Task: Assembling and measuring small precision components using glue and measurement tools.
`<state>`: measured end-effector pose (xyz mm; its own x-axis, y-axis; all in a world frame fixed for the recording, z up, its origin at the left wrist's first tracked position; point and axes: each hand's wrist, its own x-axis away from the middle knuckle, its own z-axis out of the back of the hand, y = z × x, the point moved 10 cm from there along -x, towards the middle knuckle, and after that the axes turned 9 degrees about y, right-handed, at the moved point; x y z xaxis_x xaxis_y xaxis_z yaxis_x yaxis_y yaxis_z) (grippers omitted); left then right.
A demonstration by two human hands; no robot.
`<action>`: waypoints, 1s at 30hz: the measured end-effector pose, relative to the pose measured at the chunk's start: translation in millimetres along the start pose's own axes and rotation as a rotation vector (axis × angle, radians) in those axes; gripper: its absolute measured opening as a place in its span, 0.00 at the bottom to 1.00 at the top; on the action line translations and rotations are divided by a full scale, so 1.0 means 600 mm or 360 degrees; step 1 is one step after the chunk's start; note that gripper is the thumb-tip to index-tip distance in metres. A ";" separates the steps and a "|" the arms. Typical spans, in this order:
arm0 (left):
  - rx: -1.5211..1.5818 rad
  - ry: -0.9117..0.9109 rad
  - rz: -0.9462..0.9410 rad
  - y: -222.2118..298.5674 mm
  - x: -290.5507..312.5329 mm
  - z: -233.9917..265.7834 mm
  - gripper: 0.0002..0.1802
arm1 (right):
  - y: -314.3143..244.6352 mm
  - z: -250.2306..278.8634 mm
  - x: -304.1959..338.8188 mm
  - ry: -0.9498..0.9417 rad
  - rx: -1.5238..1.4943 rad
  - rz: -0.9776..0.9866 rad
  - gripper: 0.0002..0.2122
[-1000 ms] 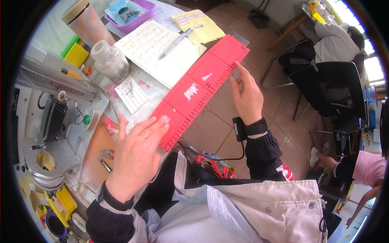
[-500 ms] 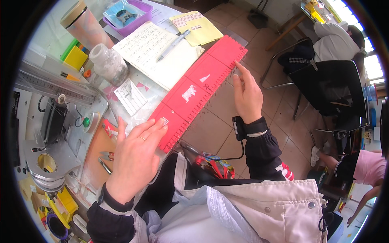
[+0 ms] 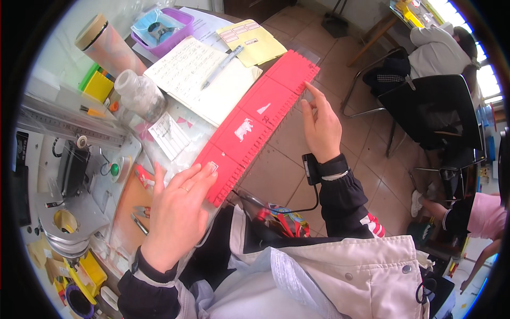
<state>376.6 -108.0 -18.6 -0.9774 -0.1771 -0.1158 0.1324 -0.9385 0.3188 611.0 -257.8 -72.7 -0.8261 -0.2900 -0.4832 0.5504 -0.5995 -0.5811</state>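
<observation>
A long red board [image 3: 255, 141] slants across the table's edge. Ruler-like marks and thin dark strands line its near right side, and pale worn patches show on its face. My left hand [image 3: 180, 212] lies flat on the board's lower end, fingers stretched out, a ring on one finger. At the upper end, my right hand [image 3: 323, 125] has its fingers extended and apart, the index fingertip at the stranded edge. Nothing shows between its thumb and index finger. A notebook [image 3: 180, 74] with handwriting lies partly under or against the board, a pen [image 3: 223, 66] across it.
Beside the notebook are a yellow envelope-like paper [image 3: 252, 42], purple basket [image 3: 186, 29], tumbler [image 3: 109, 45] and cloudy jar [image 3: 141, 98]. Cutting tools [image 3: 139, 223] and a metal machine [image 3: 66, 218] stand left. A black chair [image 3: 433, 111] and two people are at right.
My right thumb and index finger have spread a little farther apart near the board's edge. My left hand stays on the board; the whole view has shifted slightly.
</observation>
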 end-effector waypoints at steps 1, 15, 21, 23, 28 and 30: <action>0.0002 0.0002 0.0002 0.000 0.000 0.000 0.28 | 0.001 0.000 -0.001 0.0005 -0.0002 -0.0002 0.19; -0.0006 -0.0040 0.0017 0.002 -0.002 -0.002 0.29 | 0.015 -0.005 -0.012 0.0015 -0.0104 -0.0091 0.20; -0.0007 -0.0061 0.0029 0.000 -0.002 -0.004 0.29 | 0.021 -0.008 -0.021 0.0049 -0.0081 -0.0068 0.20; -0.0008 -0.0064 0.0035 -0.001 -0.001 -0.006 0.29 | 0.021 -0.010 -0.020 0.0046 -0.0076 -0.0069 0.20; -0.0011 -0.0073 0.0051 -0.001 -0.002 -0.007 0.29 | 0.022 -0.005 -0.025 0.0069 -0.0067 -0.0044 0.20; -0.0022 -0.0075 0.0048 0.000 -0.003 -0.004 0.29 | 0.024 0.000 -0.029 0.0108 -0.0108 -0.0106 0.20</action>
<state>378.8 -108.2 -20.7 -0.9796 -0.1915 -0.0616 0.1638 -0.9371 0.3084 633.6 -261.4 -72.6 -0.8522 -0.1988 -0.4839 0.5034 -0.5632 -0.6553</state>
